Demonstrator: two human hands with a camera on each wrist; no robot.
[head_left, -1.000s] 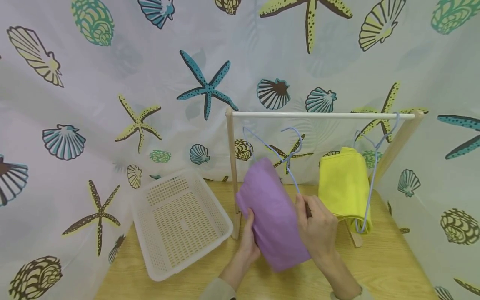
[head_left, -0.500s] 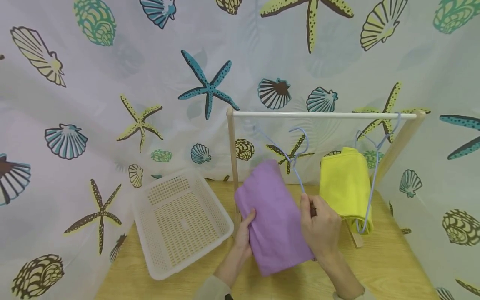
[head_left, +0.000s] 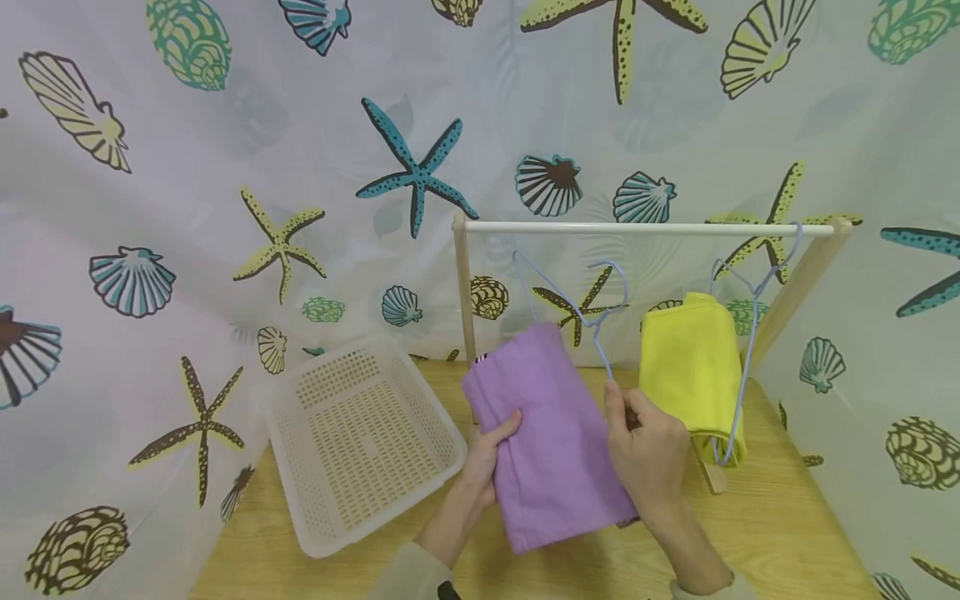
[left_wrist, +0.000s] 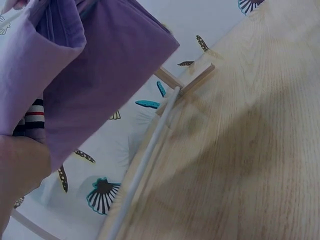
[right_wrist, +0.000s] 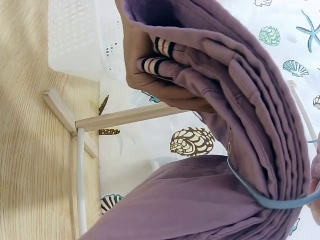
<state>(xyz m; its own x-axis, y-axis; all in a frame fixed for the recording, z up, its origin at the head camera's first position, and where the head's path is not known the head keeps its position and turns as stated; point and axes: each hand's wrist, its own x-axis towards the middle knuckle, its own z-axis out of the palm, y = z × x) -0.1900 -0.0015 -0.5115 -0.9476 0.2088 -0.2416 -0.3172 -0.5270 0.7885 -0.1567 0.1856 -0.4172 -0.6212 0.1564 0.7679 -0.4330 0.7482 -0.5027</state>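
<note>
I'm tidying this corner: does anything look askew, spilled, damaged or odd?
Nothing looks spilled or damaged. What stands askew is the thin light-blue hanger in the right hand: it tilts, hook off the round white rail, with the folded purple cloth over its bar. That is probably just handling.

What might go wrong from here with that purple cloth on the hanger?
The purple cloth could slide off: its layers are folded over the thin bar of the blue hanger, and the left hand is gripping one side of it.

The hanger might drop if the right hand loses its pinch, as the hook isn't on the white rail.

The right hand might also nudge the hanging yellow cloth, which appears close beside it in the head view.
</note>
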